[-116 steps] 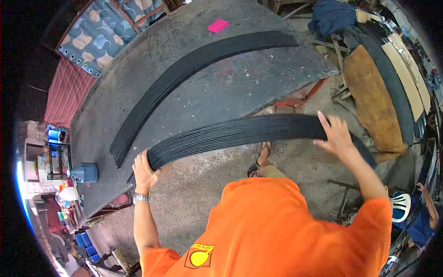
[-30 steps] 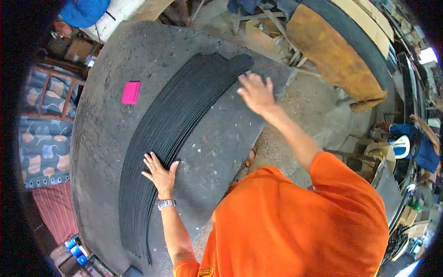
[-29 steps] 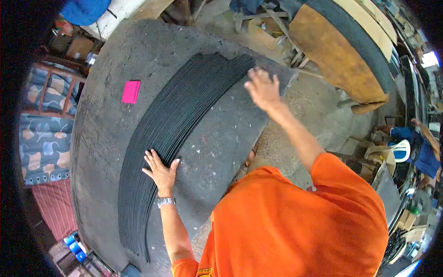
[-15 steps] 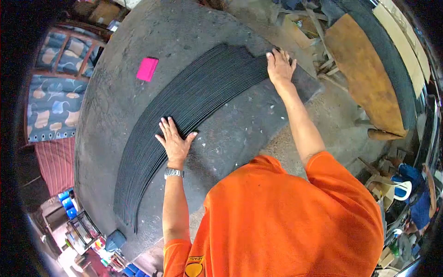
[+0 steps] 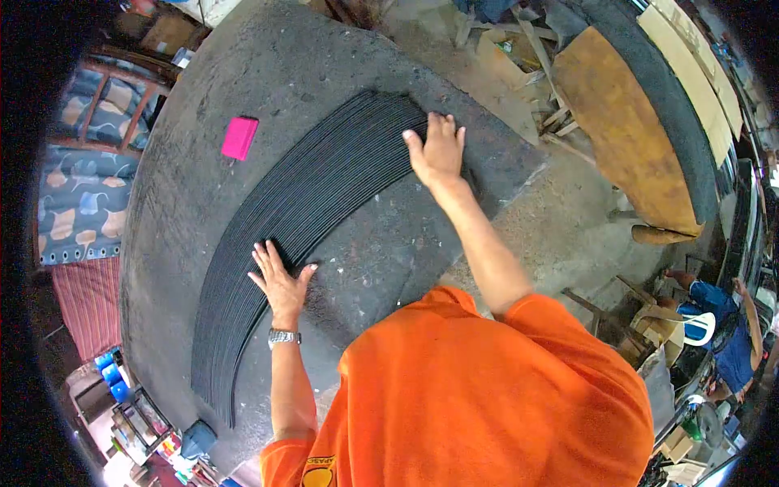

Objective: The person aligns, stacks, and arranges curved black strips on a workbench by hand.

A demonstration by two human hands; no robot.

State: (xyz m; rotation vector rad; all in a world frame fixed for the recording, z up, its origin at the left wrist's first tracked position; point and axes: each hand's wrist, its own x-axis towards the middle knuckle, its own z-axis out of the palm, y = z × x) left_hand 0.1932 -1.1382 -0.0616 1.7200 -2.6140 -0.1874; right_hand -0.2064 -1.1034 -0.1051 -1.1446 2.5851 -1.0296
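While lying flat across the bench point(image 5: 381, 268) in one long curve, prone to drifting out of line — black strips point(image 5: 324, 178) set side by side, with no tie visible around them. Over the middle of the curve, the left hand point(image 5: 280, 284), a metal watch point(image 5: 284, 337) at its wrist, palm down with fingers fanned wide, apparently gripping nothing. At the far end, the right hand point(image 5: 440, 154), fingers stretched fairly straight and close together, thumb held apart, laid over the end of the strips; impossible to tell whether pinching any beneath the palm. At the near end, tips uneven, with a few along the inner side slightly parted from the rest. Likeliest trouble: a sideways push at the far end with too little weight under the left palm, enough to splay the loose near tips further or make single strips ride over neighbours. Also possible: a hard shove lengthwise, buckling the curve between the hands or driving the tips toward the blue-grey container point(image 5: 198, 438). Less at risk, apart from the outer side: the pink item point(image 5: 240, 138) — exposed only to a broad sweep across.
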